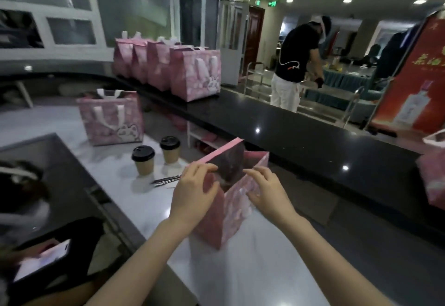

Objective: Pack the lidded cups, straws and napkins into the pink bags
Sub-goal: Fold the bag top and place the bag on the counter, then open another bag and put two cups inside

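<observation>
A pink bag (237, 211) stands open on the white counter in front of me. My left hand (193, 191) grips its left top edge and flap. My right hand (263, 191) pinches the near right rim. Its dark lining shows inside. Two brown paper cups with black lids (143, 161) (170, 149) stand upright to the left of the bag. A bundle of dark wrapped straws (166, 180) lies on the counter just below the cups. I see no napkins.
Another pink bag (112, 119) with white handles stands behind the cups. Several pink bags (168, 70) line the raised black counter (301, 137). A person holds a phone (43, 260) at lower left. Another person (292, 64) stands beyond the counter.
</observation>
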{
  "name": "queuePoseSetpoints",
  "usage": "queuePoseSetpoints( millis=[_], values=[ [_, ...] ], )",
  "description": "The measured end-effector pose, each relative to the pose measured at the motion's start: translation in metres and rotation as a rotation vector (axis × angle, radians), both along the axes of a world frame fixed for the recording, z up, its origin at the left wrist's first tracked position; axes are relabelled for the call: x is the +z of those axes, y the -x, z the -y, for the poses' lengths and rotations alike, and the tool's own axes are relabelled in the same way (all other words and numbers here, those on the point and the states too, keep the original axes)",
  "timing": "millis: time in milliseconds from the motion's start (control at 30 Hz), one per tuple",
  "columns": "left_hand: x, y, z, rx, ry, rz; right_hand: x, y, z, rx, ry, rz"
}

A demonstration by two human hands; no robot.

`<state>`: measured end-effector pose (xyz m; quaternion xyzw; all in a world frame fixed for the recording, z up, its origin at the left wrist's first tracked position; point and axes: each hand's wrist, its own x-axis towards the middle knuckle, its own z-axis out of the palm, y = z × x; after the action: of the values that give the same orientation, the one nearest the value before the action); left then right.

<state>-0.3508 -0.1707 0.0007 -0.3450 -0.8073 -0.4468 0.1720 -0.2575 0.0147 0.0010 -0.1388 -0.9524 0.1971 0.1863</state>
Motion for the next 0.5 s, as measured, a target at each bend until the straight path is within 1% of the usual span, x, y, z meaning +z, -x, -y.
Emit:
queuePoseSetpoints(
  millis=[67,133,200,267,333,500],
  values=[
    [-0.009,0.020,0.011,0.016,0.082,0.051,-0.002,0.020,0.006,-0.004,-0.142,0.071],
    [-0.020,0.034,0.015,-0.039,0.195,0.176,-0.004,0.032,0.006,-0.031,-0.259,0.145],
    [-0.029,0.042,0.013,-0.123,0.238,0.300,-0.005,0.039,0.003,-0.056,-0.306,0.186],
    [-0.035,0.045,0.009,-0.170,0.227,0.363,-0.005,0.040,0.001,-0.074,-0.335,0.197],
    [-0.040,0.044,0.006,-0.178,0.200,0.364,-0.005,0.034,0.002,-0.076,-0.345,0.199],
    [-0.042,0.026,-0.003,-0.169,0.098,0.269,-0.001,-0.004,0.008,-0.046,-0.396,0.227]
  ],
)
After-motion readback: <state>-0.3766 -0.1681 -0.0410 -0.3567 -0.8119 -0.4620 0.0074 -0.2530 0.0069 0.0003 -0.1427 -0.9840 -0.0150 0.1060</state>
